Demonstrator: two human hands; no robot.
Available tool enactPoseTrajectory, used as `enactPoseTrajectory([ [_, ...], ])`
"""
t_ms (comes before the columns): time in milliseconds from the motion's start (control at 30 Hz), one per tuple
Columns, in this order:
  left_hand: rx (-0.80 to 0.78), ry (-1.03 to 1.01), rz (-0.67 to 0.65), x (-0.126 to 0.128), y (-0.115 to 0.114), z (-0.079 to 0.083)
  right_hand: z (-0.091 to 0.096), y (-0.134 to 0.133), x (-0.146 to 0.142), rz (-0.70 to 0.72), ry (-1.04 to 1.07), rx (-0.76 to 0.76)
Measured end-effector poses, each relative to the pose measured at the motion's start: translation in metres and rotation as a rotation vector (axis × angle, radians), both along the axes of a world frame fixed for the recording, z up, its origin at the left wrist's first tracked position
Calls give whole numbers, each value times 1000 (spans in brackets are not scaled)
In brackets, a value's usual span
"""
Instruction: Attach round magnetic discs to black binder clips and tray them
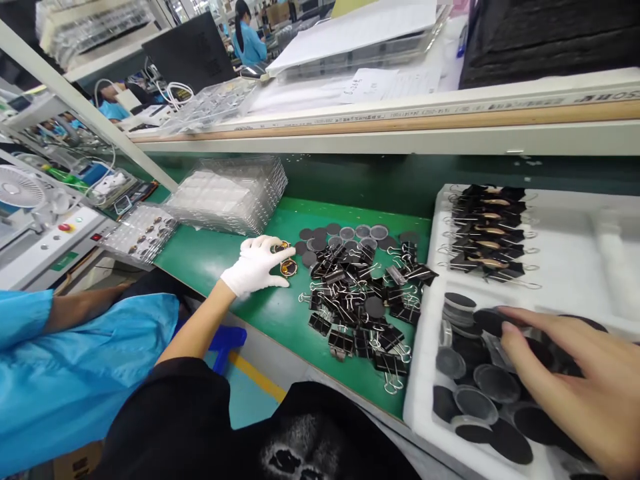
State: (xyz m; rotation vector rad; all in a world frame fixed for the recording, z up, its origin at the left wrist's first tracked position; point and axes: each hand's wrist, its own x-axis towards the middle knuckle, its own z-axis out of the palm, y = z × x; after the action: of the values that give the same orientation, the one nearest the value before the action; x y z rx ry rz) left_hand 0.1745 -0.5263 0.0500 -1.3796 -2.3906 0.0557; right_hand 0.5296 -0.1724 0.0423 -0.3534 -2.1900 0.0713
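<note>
My left hand (257, 267), in a white glove, is over the green work surface with thumb and fingers apart. Just beyond its fingertips lies a round gold-rimmed part (289, 268); a second gold-rimmed part (283, 246) shows partly behind the index finger. My bare right hand (575, 373) reaches into the white foam tray (425, 333) and pinches a black disc (493, 321) at its edge between thumb and fingers. Around it lie more black discs and clear round covers (496, 383). Black binder clips (350, 293) are heaped between my hands.
A row of clamped binder clips (493, 230) sits in the tray's far compartment. Loose discs (320, 233) lie behind the clip heap. Stacked clear trays (230, 193) stand at the back left under a shelf edge (375, 137). A co-worker's blue sleeve (25, 320) is at left.
</note>
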Motion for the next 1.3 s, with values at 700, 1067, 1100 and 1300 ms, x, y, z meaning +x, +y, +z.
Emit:
enactPoseTrajectory([
  [700, 505, -115, -744, 28, 149, 48, 31, -41, -8, 241, 255, -84],
  [1067, 590, -391, -340, 2, 98, 102, 35, -37, -3, 161, 208, -162],
  [1100, 447, -379, -291, -1, 88, 103, 36, -38, -3, 158, 199, -166],
  [1300, -218, -239, -156, -5, 58, 66, 37, -47, -1, 127, 135, -258],
])
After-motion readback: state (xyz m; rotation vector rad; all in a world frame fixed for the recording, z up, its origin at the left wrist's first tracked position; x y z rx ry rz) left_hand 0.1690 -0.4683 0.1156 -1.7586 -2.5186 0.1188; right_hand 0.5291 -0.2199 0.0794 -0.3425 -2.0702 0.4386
